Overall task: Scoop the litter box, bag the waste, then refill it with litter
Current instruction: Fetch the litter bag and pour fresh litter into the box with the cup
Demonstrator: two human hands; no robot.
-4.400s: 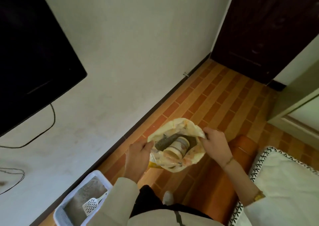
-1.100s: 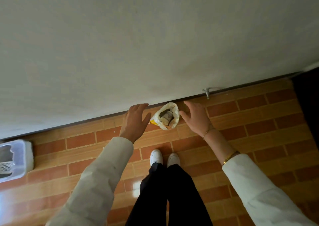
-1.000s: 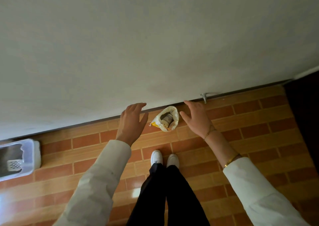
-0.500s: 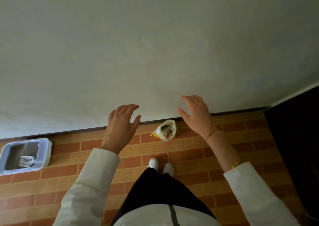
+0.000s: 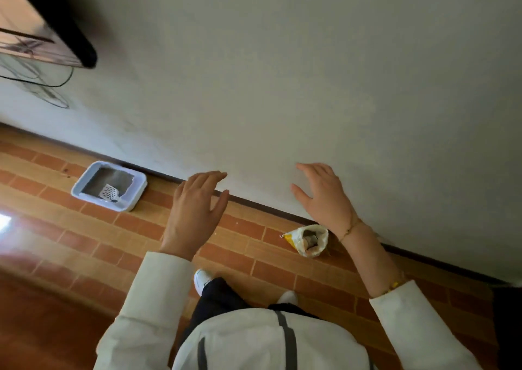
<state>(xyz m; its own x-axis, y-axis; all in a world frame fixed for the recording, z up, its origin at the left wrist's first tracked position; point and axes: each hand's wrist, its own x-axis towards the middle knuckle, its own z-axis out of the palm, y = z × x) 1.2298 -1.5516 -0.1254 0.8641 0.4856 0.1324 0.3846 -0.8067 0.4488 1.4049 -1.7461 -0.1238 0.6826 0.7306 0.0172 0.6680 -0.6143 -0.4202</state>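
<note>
Standing taller now, I've lifted both hands, left hand and right hand, fingers released, off the litter bag parked upright by the wall, litter box far left, ready for scooping.

- Your litter box, left of centre in the frame, looks like smooth pale plastic with a slight sheen; the grey fill inside it reads as matt and grainy.
- The scoop lying in it is white slotted plastic.
- The bag, right of centre, is thin crinkled plastic, glossy on its yellow printed side.
- The floor shows a brick-pattern finish, polished enough to throw a bright glare at the left edge.
- The wall filling the upper frame is matt painted plaster, faintly scuffed.
- Your sleeves are matt off-white cloth.
- The bracelet on your right wrist looks like fine gold-toned metal.
</note>
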